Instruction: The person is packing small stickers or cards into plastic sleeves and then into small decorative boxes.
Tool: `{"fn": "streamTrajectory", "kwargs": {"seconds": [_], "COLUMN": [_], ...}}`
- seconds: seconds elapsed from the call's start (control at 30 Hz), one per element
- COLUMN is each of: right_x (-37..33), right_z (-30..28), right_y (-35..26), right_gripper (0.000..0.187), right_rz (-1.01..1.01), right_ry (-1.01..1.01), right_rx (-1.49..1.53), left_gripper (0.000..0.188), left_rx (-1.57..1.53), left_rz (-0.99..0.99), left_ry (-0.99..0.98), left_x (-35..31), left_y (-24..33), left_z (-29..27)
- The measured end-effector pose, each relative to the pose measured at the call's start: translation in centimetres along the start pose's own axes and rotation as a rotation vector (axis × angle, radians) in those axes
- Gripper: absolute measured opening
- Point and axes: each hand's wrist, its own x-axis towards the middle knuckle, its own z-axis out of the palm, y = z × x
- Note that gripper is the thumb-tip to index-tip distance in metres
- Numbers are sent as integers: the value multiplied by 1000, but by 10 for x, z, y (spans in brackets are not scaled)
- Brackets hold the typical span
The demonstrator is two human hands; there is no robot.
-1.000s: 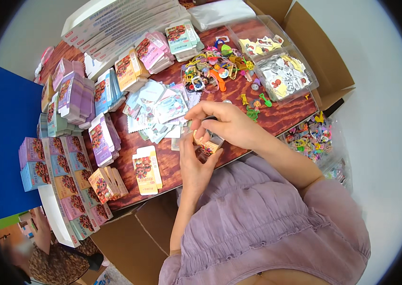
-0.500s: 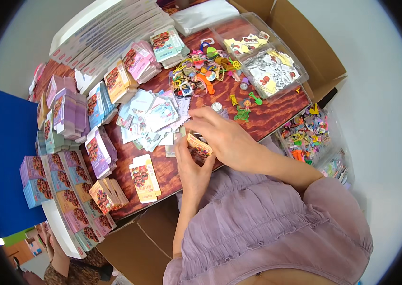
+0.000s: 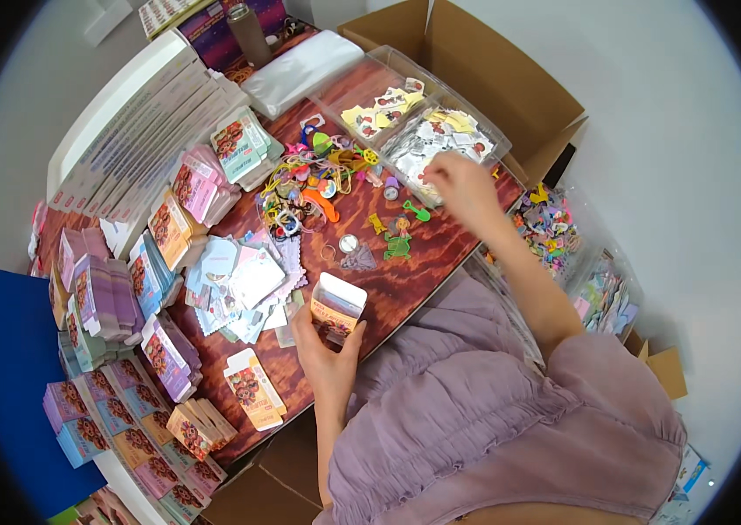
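Observation:
My left hand [image 3: 328, 352] grips a small orange cardboard box [image 3: 334, 320] near the table's front edge. Its white-lined top stands open toward the far side, and the inside is mostly out of sight. My right hand [image 3: 467, 192] is over the near edge of the clear plastic tray [image 3: 500, 147], fingers curled together by the loose white printed paper pieces [image 3: 427, 144]. Whatever those fingertips hold, if anything, is hidden. A flattened orange box [image 3: 254, 391] lies left of my left hand. Beyond the held box are a pile of pale cards [image 3: 252, 273] and a round silver piece [image 3: 349, 243].
Colourful small trinkets [image 3: 314, 188] lie heaped mid-table. Stacks of folded boxes [image 3: 160, 280] and a display carton [image 3: 147, 420] fill the left side. A clear plastic bag stack [image 3: 300, 74] sits at the back, near an open brown carton [image 3: 493, 79]. Bags of trinkets [image 3: 545, 223] stand beyond the right edge.
My right hand has left the box and moved right and away to the tray. The box's open top now faces up. The whole view has shifted.

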Motion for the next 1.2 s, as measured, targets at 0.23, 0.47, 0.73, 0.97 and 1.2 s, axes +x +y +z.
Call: {"fn": "streamTrajectory", "kwargs": {"seconds": [0.23,0.47,0.73,0.97,1.2], "right_x": [21,31,58,58,57], "right_z": [13,-16,-10,-6,30], "right_y": [21,46,60,48,10], "right_gripper": [28,16,10,13,23], "right_rz": [-49,224,204,65,118], "right_ry": [4,-161,16,50,-175], "right_rx": [-275,426,170,194,-13], "left_gripper": [73,76,77,76,76], "left_rx": [66,32,74,48,53], "left_rz": [36,-51,-10,-66,1], "left_ry": [-37,-48,-70,-42,-60], "left_x": [9,8,7,2,6], "left_y": [17,13,14,11,9], "left_z": [7,-3,-2,-4,-2]}}
